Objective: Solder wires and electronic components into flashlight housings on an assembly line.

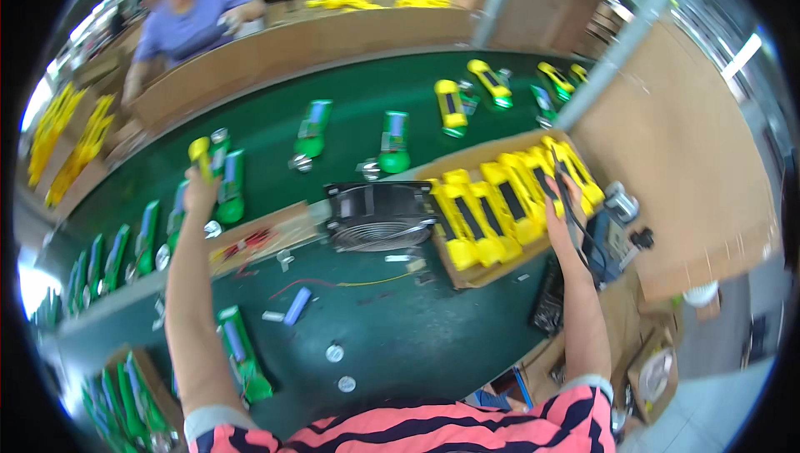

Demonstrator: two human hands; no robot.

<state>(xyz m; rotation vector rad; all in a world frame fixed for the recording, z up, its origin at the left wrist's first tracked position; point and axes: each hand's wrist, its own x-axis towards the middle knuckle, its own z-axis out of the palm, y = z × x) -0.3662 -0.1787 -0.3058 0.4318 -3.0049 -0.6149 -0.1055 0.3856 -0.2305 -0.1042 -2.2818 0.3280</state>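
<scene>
My left hand (200, 193) reaches out over the far belt with its fingers closed on a yellow casing (199, 151), which is blurred. Beside that hand lie green casings (232, 186) with blue-grey cells inside. My right hand (563, 207) is closed round a slim black tool (558, 165) that looks like a soldering iron, its black cord (596, 245) trailing down past the wrist. Right under this hand stands a cardboard tray (467, 280) packed with several yellow casings (505, 203) with dark panels. Its tip's contact with them cannot be made out.
A black fan (380, 215) stands left of the tray. The green belt (267, 132) carries more green and yellow casings. On the bench lie a blue cell (297, 306), a green casing (242, 353), thin wires and round metal discs (335, 353). Across the belt sits a person (187, 24).
</scene>
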